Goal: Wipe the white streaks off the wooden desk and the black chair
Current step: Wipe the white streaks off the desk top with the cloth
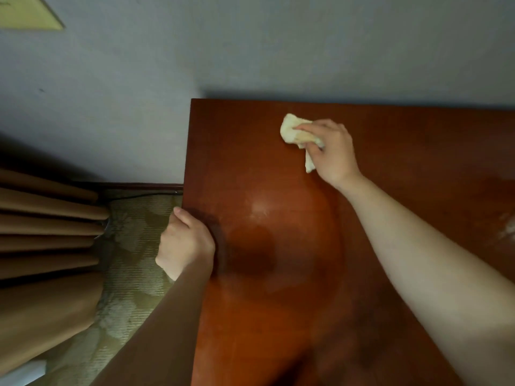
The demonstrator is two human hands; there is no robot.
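Note:
A reddish-brown wooden desk (278,288) fills the right and lower part of the view, its back edge against the wall. My right hand (331,151) grips a crumpled pale yellow cloth (292,130) and holds it down on the desk top near the back left corner. My left hand (185,240) is curled over the desk's left edge. A faint whitish smudge (260,208) lies on the wood between my hands, and a whitish streak (508,225) shows at the right border. The black chair is out of view.
A grey wall (250,45) rises behind the desk. Brown pleated curtains (47,232) hang at the left, above patterned green carpet (133,246). A dark cable (145,194) runs along the baseboard. A yellowish frame corner (30,12) sits at the top left.

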